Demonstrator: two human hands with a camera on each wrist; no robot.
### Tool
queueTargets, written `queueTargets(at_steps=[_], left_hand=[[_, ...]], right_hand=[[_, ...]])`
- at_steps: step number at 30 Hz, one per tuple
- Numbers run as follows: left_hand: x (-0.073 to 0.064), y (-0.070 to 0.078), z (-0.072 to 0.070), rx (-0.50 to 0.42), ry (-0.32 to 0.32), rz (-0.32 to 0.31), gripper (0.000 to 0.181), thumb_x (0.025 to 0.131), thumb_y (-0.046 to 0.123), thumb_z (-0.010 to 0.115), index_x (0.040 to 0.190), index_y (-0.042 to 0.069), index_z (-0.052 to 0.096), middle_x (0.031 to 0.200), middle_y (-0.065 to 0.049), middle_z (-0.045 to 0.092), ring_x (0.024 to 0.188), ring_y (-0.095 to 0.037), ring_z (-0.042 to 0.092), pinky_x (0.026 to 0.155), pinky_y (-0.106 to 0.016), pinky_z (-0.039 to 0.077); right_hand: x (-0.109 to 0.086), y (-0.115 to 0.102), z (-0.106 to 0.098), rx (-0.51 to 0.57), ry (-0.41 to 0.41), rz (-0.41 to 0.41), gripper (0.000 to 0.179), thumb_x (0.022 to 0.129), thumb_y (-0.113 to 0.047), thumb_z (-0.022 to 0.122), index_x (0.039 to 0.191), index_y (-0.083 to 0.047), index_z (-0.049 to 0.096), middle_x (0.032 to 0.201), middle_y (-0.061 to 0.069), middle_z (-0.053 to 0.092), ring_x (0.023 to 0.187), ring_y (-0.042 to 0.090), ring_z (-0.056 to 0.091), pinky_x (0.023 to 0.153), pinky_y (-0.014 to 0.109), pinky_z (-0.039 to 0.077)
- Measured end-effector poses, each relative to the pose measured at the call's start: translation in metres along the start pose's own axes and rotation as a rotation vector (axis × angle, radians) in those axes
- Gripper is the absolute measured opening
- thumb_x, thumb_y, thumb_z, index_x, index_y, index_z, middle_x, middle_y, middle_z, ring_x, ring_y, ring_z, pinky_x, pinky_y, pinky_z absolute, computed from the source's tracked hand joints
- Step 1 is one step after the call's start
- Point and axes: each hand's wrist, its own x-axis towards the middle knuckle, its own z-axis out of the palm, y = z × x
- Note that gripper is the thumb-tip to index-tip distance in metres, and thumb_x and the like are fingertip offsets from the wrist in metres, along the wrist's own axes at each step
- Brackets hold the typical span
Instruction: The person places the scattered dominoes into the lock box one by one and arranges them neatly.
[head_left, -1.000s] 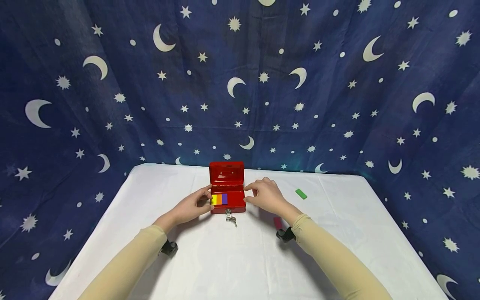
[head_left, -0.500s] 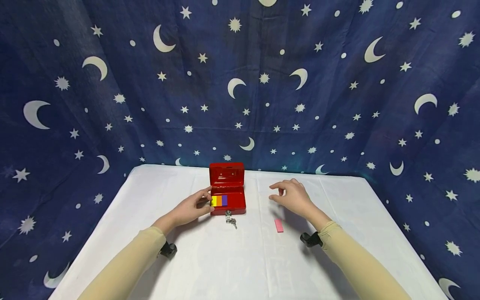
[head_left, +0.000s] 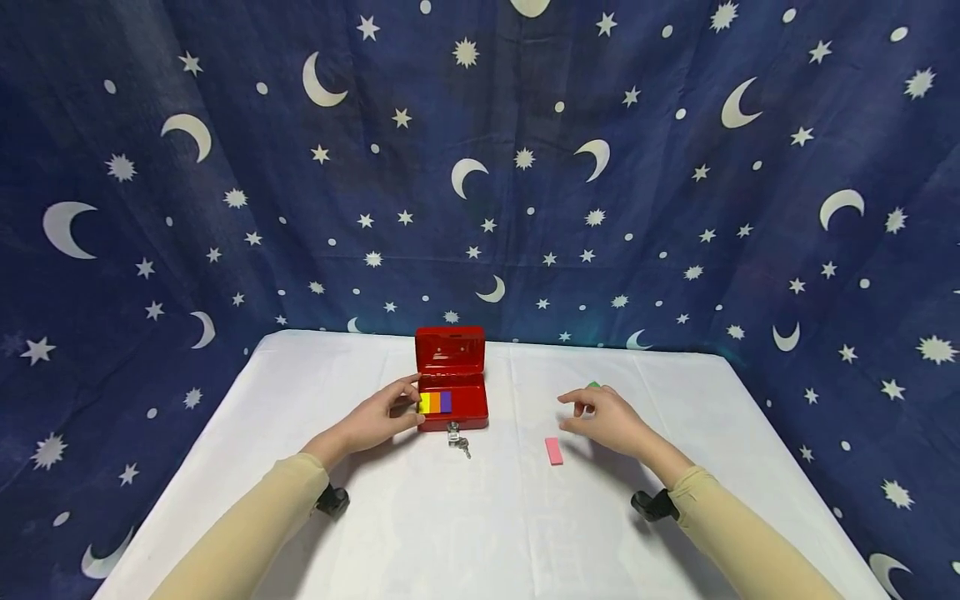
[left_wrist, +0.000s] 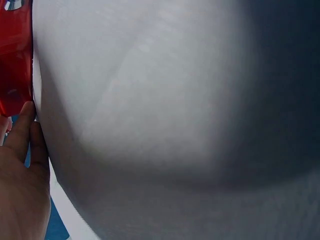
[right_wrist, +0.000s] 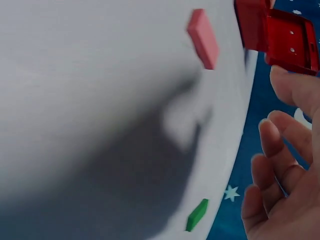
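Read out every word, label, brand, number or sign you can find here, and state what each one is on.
Readable text: none.
Curtain: only printed moons, stars and dots, no letters or numbers.
Red box, pink block and green block: no lettering shows.
Lock and keys: too small to tell whether anything is marked on them.

A white tablecloth [head_left: 450,525] is backed and flanked by a dark-blue fabric backdrop [head_left: 420,183], on which pale crescent moons [head_left: 56,225], stars [head_left: 466,52] and dots [head_left: 559,107] are printed.
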Motion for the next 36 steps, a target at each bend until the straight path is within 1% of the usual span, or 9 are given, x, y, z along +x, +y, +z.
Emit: queueTargets(at_steps=[3, 6, 11, 14, 18, 25, 30, 34, 36], left_hand=[[0.000, 0.000, -0.001, 0.003, 0.001, 0.008, 0.032, 0.094, 0.039, 0.072, 0.114, 0.020, 0.056, 0.165, 0.003, 0.032, 0.142, -0.026, 0.046, 0.118, -0.061, 0.027], [-0.001, 0.000, 0.000, 0.009, 0.005, 0.002, 0.032, 0.094, 0.040, 0.072, 0.114, 0.020, 0.056, 0.165, 0.004, 0.032, 0.142, -0.025, 0.046, 0.118, -0.059, 0.027], [-0.001, 0.001, 0.000, 0.009, 0.011, -0.013, 0.031, 0.094, 0.039, 0.072, 0.114, 0.021, 0.056, 0.165, 0.006, 0.033, 0.143, -0.024, 0.045, 0.118, -0.060, 0.027], [-0.001, 0.000, 0.000, 0.005, 0.010, -0.012, 0.031, 0.094, 0.039, 0.072, 0.113, 0.021, 0.056, 0.165, 0.005, 0.033, 0.143, -0.025, 0.045, 0.118, -0.060, 0.027], [-0.001, 0.000, 0.001, 0.002, 0.010, -0.019, 0.031, 0.093, 0.041, 0.072, 0.112, 0.022, 0.056, 0.164, 0.005, 0.033, 0.142, -0.025, 0.045, 0.118, -0.061, 0.027], [-0.001, -0.001, 0.002, 0.002, 0.016, -0.023, 0.030, 0.093, 0.040, 0.073, 0.112, 0.024, 0.056, 0.164, 0.006, 0.034, 0.142, -0.025, 0.046, 0.118, -0.060, 0.028], [-0.002, -0.001, 0.001, 0.009, 0.014, -0.018, 0.029, 0.094, 0.040, 0.073, 0.112, 0.024, 0.056, 0.164, 0.007, 0.034, 0.142, -0.025, 0.045, 0.118, -0.059, 0.028], [-0.002, 0.000, 0.000, 0.006, 0.009, -0.005, 0.031, 0.094, 0.040, 0.072, 0.114, 0.022, 0.057, 0.164, 0.005, 0.033, 0.143, -0.026, 0.045, 0.118, -0.060, 0.027], [-0.001, 0.000, 0.000, 0.009, 0.009, -0.008, 0.032, 0.094, 0.040, 0.072, 0.115, 0.021, 0.057, 0.164, 0.005, 0.033, 0.143, -0.026, 0.045, 0.118, -0.060, 0.026]], right_hand=[[-0.007, 0.005, 0.004, 0.061, -0.056, -0.012, 0.048, 0.087, -0.031, 0.083, 0.128, -0.011, 0.071, 0.090, -0.008, 0.061, 0.091, 0.017, 0.055, 0.084, 0.040, 0.048], [-0.014, 0.011, 0.009, 0.112, -0.095, -0.015, 0.051, 0.085, -0.032, 0.084, 0.129, -0.012, 0.069, 0.096, -0.006, 0.063, 0.093, 0.017, 0.057, 0.085, 0.039, 0.049], [-0.023, 0.014, 0.015, 0.136, -0.128, -0.006, 0.056, 0.083, -0.035, 0.086, 0.131, -0.014, 0.068, 0.105, -0.004, 0.063, 0.096, 0.018, 0.054, 0.087, 0.036, 0.048], [-0.026, 0.014, 0.019, 0.143, -0.145, 0.010, 0.057, 0.081, -0.035, 0.087, 0.131, -0.015, 0.068, 0.106, -0.004, 0.063, 0.096, 0.019, 0.052, 0.086, 0.033, 0.046], [-0.027, 0.014, 0.022, 0.156, -0.148, 0.014, 0.057, 0.080, -0.035, 0.089, 0.130, -0.015, 0.069, 0.106, -0.005, 0.063, 0.096, 0.018, 0.049, 0.084, 0.033, 0.043], [-0.027, 0.017, 0.027, 0.173, -0.147, 0.019, 0.057, 0.077, -0.039, 0.090, 0.127, -0.020, 0.070, 0.114, -0.008, 0.064, 0.105, 0.017, 0.050, 0.090, 0.034, 0.045], [-0.027, 0.019, 0.030, 0.185, -0.139, 0.041, 0.055, 0.077, -0.039, 0.090, 0.126, -0.022, 0.071, 0.112, -0.008, 0.064, 0.105, 0.018, 0.049, 0.091, 0.035, 0.044], [-0.027, 0.019, 0.031, 0.173, -0.119, 0.049, 0.054, 0.076, -0.038, 0.090, 0.123, -0.022, 0.071, 0.111, -0.007, 0.064, 0.105, 0.018, 0.049, 0.092, 0.037, 0.043], [-0.026, 0.019, 0.032, 0.167, -0.117, 0.048, 0.053, 0.076, -0.038, 0.090, 0.123, -0.022, 0.071, 0.111, -0.007, 0.064, 0.105, 0.018, 0.049, 0.092, 0.038, 0.043]])
